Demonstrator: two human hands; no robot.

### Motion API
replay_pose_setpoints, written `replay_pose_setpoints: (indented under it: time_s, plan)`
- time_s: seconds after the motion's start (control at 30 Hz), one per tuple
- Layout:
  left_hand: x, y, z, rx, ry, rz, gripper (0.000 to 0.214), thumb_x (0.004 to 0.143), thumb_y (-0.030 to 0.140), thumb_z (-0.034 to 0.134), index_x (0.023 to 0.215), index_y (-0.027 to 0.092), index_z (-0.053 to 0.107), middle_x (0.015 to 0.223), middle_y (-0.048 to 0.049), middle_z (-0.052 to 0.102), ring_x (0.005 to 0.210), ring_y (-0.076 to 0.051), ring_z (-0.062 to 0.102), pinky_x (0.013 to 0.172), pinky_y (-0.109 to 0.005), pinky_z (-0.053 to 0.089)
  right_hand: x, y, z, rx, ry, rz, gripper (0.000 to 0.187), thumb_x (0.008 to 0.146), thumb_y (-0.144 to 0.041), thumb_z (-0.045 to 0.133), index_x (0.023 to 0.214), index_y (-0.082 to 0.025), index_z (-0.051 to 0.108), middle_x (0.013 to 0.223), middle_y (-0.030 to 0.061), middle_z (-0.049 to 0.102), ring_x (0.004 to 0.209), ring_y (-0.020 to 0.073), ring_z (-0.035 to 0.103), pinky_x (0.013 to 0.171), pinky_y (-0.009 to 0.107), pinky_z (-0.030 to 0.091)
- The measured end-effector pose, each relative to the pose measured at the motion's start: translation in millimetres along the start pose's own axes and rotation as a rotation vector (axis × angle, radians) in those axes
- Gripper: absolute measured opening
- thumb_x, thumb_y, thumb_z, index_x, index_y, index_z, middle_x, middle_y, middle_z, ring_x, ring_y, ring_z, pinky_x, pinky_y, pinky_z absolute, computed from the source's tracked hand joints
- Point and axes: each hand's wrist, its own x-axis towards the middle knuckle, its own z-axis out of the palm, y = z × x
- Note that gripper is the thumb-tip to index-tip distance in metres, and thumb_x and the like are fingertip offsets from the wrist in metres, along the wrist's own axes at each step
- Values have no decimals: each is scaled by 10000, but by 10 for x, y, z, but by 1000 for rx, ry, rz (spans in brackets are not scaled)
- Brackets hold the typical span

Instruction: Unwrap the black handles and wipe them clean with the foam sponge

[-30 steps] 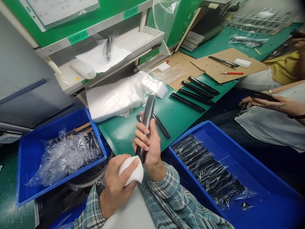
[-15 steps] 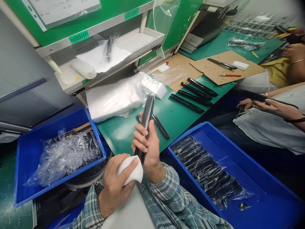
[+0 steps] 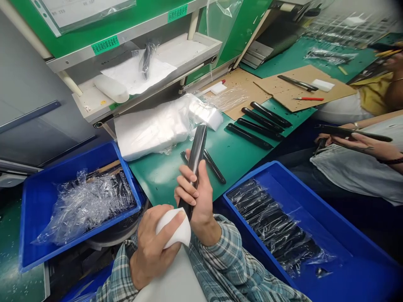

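Note:
My right hand (image 3: 197, 191) is wrapped around a glossy black plastic strip (image 3: 197, 147), which it holds tilted up over the near edge of the table. With fingers and thumb closed, my left hand (image 3: 154, 247) grips white foam sheet (image 3: 174, 228) at the strip's lower end. That end is hidden by the foam, so I cannot tell whether it is inside or behind it. More white foam hangs below toward my lap. Beyond my right hand, another black strip (image 3: 214, 165) lies on the green table (image 3: 151, 176).
Several black strips (image 3: 255, 134) lie farther right on the table. White foam sheets (image 3: 154, 128) are stacked behind my hands. A blue bin (image 3: 23, 226) with bagged pieces stands left, another blue bin (image 3: 355, 268) right. A co-worker's hands (image 3: 365, 144) hold a dark strip at right.
Both hands keep their grips, and the strip and foam stay almost in place. The whole view has shifted slightly. At right, the co-worker's dark strip has tilted a little.

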Motion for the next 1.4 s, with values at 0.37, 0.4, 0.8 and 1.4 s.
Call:
replay_pose_setpoints:
  time_s: [0.37,0.4,0.8,1.4]
  plan:
    - [-182,-120,-70,-108,80,-91,564,1124,178,589,1673,291,521,1389,-137,620,1245,-226,661,1006,-343,614,87,-29,-157,189,-41,99,330,1206,-437,437,1444,-280,603,691,-122,448,379,43,336,303,83,325]
    - [-198,-129,-67,-118,76,-96,568,1127,191,596,1679,295,512,1382,-134,627,1240,-219,670,1000,-335,620,100,-39,-197,221,-59,110,322,1206,-421,448,1460,-282,589,696,-120,461,391,44,353,312,79,335]
    - [-84,-75,21,-58,-20,18,597,1085,259,679,1660,233,520,1327,-178,718,1192,-273,732,975,-386,633,104,26,-307,286,-50,177,320,1176,-401,546,1476,-299,588,699,-126,478,399,39,379,319,75,315]
    - [-218,-170,-40,-349,-83,-167,452,1107,270,588,1556,251,637,1286,-139,735,1110,-239,767,916,-339,653,231,21,-529,443,-90,244,388,1170,-322,528,1557,-301,523,717,-119,512,445,45,435,366,63,371]
